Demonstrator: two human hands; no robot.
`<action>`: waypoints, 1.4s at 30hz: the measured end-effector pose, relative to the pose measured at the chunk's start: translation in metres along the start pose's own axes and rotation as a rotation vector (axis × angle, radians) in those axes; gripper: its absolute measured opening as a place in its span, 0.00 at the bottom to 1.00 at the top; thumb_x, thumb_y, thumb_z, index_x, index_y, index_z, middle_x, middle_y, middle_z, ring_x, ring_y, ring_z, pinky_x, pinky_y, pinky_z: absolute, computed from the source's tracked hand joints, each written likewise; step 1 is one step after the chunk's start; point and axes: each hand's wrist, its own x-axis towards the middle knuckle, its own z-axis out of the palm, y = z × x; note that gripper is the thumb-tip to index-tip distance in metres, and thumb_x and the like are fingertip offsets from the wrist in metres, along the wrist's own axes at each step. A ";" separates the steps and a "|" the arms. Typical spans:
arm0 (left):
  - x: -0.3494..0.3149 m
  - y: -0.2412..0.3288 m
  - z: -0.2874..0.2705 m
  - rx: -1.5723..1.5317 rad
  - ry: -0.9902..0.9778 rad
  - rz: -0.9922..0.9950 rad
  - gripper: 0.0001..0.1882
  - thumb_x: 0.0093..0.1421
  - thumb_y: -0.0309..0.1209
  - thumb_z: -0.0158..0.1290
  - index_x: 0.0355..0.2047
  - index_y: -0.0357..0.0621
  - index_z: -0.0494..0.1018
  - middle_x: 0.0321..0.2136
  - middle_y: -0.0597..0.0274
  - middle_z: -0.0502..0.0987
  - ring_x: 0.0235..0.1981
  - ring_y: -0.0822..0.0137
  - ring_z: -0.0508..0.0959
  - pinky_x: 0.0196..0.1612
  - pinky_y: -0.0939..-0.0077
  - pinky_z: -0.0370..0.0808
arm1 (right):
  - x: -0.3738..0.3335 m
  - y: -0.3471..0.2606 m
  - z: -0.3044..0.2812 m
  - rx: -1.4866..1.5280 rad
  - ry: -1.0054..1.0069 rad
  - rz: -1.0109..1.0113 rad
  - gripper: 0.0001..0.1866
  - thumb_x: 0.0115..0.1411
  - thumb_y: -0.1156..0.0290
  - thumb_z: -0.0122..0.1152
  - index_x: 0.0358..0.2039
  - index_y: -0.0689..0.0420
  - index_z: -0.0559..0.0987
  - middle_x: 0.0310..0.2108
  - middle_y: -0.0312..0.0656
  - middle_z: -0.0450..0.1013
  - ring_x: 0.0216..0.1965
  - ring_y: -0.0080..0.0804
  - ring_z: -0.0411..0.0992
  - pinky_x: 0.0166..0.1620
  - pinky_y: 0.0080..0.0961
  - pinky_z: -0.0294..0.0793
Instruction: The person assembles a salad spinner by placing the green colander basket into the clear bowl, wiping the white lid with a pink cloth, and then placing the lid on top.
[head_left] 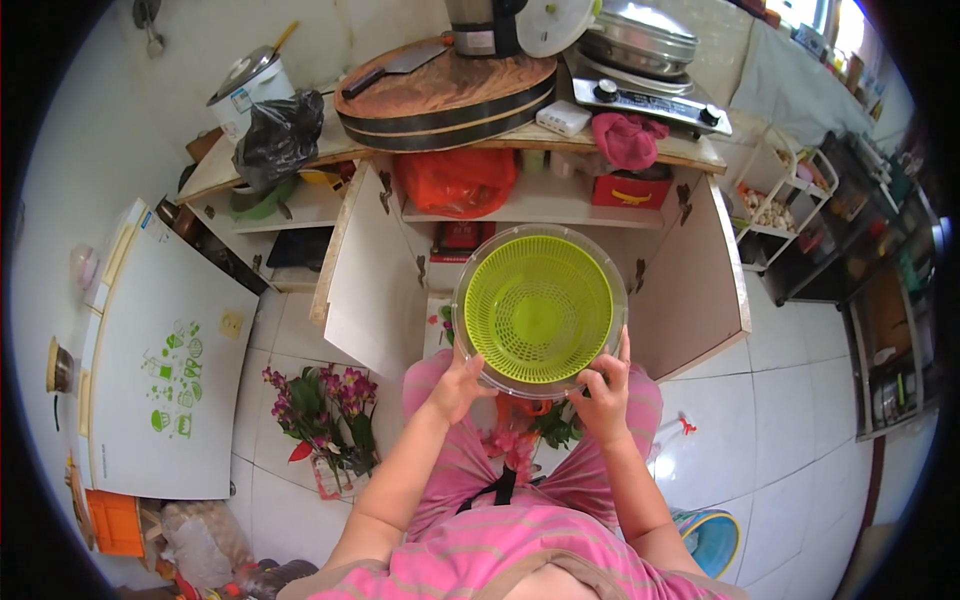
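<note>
A clear salad spinner bowl (620,300) with a bright green slotted basket (540,312) inside it is held up over my lap, in front of the cupboard. The basket looks empty. My left hand (458,390) grips the bowl's near left edge, its fingers partly hidden beneath. At the near right edge, my right hand (604,396) holds the bowl with bent fingers, the index finger stretched up along its side. Behind the bowl the cupboard (600,235) stands with its doors swung apart; a red plastic bag (457,182) and a red box (632,190) lie on its shelf.
The counter carries a thick round chopping board (440,90) with a cleaver (395,72), a cooktop (650,103) and a steel pot (640,40). Cupboard doors (372,270) (690,270) jut out on both sides. Flowers (330,410) lie on the floor, left; a blue bin (710,540) stands right.
</note>
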 end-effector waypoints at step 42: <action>0.019 0.002 -0.046 -0.485 0.021 -0.076 0.29 0.50 0.25 0.48 0.55 0.29 0.65 0.52 0.49 0.74 0.54 0.54 0.73 0.60 0.59 0.66 | 0.521 0.156 0.147 -0.161 0.614 0.391 0.22 0.59 0.56 0.57 0.39 0.67 0.78 0.42 0.60 0.72 0.46 0.58 0.71 0.51 0.43 0.70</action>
